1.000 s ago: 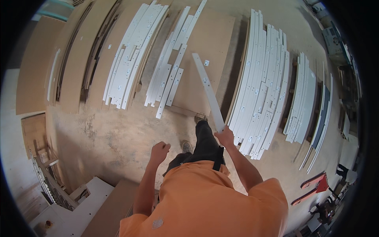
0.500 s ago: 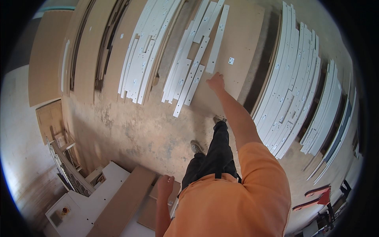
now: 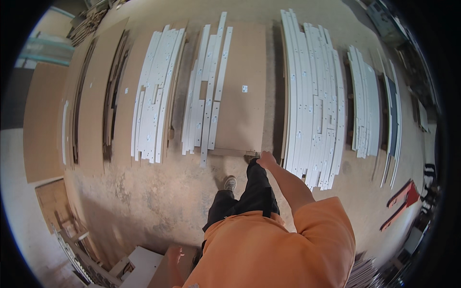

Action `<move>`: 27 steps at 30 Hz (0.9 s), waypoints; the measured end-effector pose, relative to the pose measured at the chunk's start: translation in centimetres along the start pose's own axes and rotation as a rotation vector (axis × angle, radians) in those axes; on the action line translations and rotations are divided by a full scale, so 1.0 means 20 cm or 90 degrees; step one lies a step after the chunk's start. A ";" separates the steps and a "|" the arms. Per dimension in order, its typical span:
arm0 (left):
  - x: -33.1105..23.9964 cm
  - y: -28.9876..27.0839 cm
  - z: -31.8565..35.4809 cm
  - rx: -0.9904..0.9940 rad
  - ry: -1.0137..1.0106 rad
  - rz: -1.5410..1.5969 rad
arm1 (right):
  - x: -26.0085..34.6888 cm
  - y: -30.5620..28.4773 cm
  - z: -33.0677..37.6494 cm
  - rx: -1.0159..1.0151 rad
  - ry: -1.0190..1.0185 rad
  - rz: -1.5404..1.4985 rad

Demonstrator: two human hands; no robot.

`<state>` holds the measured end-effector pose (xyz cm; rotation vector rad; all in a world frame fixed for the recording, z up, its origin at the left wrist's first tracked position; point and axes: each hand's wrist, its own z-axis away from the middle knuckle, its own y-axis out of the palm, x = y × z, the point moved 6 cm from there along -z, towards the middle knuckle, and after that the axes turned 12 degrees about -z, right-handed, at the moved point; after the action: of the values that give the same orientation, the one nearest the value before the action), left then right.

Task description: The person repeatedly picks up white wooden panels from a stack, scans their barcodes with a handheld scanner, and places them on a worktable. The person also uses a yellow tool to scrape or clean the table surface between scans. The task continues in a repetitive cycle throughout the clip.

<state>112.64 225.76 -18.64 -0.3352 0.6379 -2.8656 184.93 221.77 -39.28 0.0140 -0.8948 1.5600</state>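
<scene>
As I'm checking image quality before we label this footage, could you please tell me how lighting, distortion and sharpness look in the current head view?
Head view: black vignetting fills the corners, and the far-left brown panel has edges curved by the fisheye; a broad soft shadow crosses the floor at lower left; the left hand looks slightly soft.

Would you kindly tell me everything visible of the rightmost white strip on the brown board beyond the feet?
The white strip is long and narrow, perhaps coated wood, with small dark marks. It lies lengthwise on the brown board, near end close to another strip; contact is unclear. Neither right hand nor left hand touches it.
</scene>
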 end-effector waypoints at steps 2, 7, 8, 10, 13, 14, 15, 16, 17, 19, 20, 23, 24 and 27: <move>0.14 -0.05 -0.21 0.081 -0.128 0.108 | -0.13 -0.11 0.19 -0.134 -0.018 -0.047; -0.44 -0.39 -0.74 0.034 -0.007 0.048 | -0.52 -0.13 0.86 -0.467 0.049 -0.358; -0.74 -0.46 -0.78 -0.017 0.095 0.014 | -0.61 -0.05 1.03 -0.501 0.096 -0.356; -1.43 -0.53 -0.72 -0.139 0.310 -0.087 | -0.78 0.20 1.37 -0.486 0.190 -0.427; -2.31 -0.42 -0.37 -0.131 0.640 -0.081 | -1.01 0.71 1.86 -0.409 0.316 -0.443; -2.53 -0.34 -0.21 -0.106 0.697 -0.142 | -1.08 0.89 2.03 -0.413 0.318 -0.450; -2.71 -0.25 -0.06 -0.135 0.712 -0.167 | -1.15 1.07 2.19 -0.399 0.338 -0.469; -2.86 -0.13 0.13 -0.146 0.805 -0.211 | -1.23 1.25 2.35 -0.400 0.370 -0.501; -2.97 0.00 0.29 -0.123 0.825 -0.235 | -1.30 1.44 2.52 -0.448 0.425 -0.547; -3.07 0.32 0.59 -0.117 0.886 -0.276 | -1.42 1.86 2.83 -0.526 0.527 -0.716; -3.04 0.54 0.70 -0.105 0.931 -0.293 | -1.48 2.04 2.96 -0.566 0.559 -0.728; -2.82 1.26 0.93 -0.143 0.994 -0.478 | -1.58 2.65 3.30 -0.562 0.719 -0.941; -2.66 1.54 0.95 -0.131 1.001 -0.550 | -1.58 2.81 3.40 -0.601 0.698 -1.018; -1.93 2.35 0.92 0.033 0.876 -0.751 | -1.54 3.26 3.70 -0.612 0.805 -1.162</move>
<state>160.49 185.51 -29.87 2.0977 0.5702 -3.7540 101.11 161.17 -36.95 -0.5941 -0.1686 -0.7087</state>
